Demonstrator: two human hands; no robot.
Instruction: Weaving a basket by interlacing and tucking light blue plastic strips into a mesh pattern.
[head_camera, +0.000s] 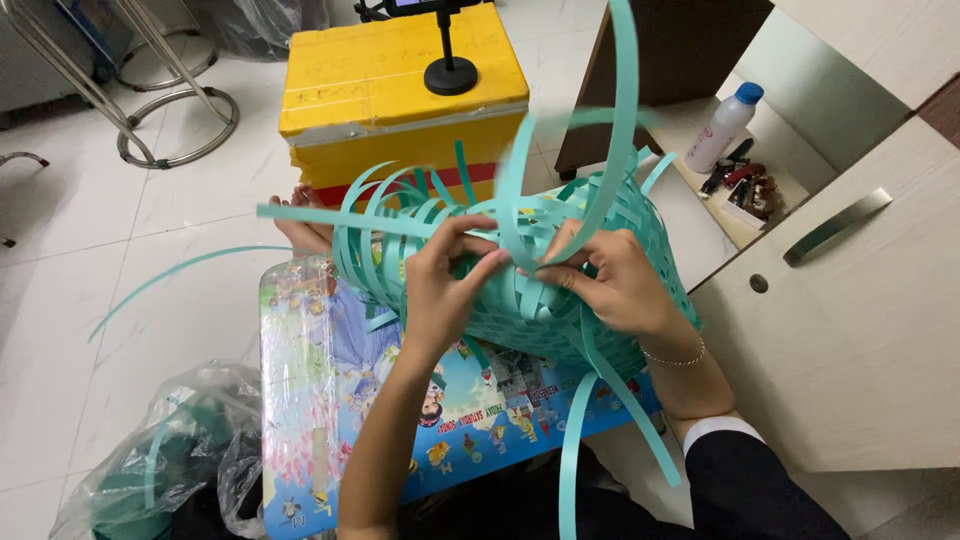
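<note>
Head view was filled by a half-woven basket of teal plastic strips, held above a small table with a cartoon-printed top. The left hand was curled over the near side of the weave, its fingertips pressed down on crossing strips. The right hand was closed in a pinch on one strip that arched up and away over the basket.

A slip could be judged the main risk: the strips looked smooth and springy, so if the left hand's pressure were eased, the crossings beneath it could be sprung apart and the open weave loosened. The pinched strip could also be kinked if bent too sharply at the tuck. Loose ends fanned out on the far side, and one could be caught or dragged out of order.

The basket was seen as a rounded shell, glossy teal, with a lattice of small gaps on its right flank and many unwoven ends standing out in curved loops. Two long strips hung down past the table edge. Beyond it a yellow box stood on the tiled floor, and a clear bag of more strips lay at lower left.
</note>
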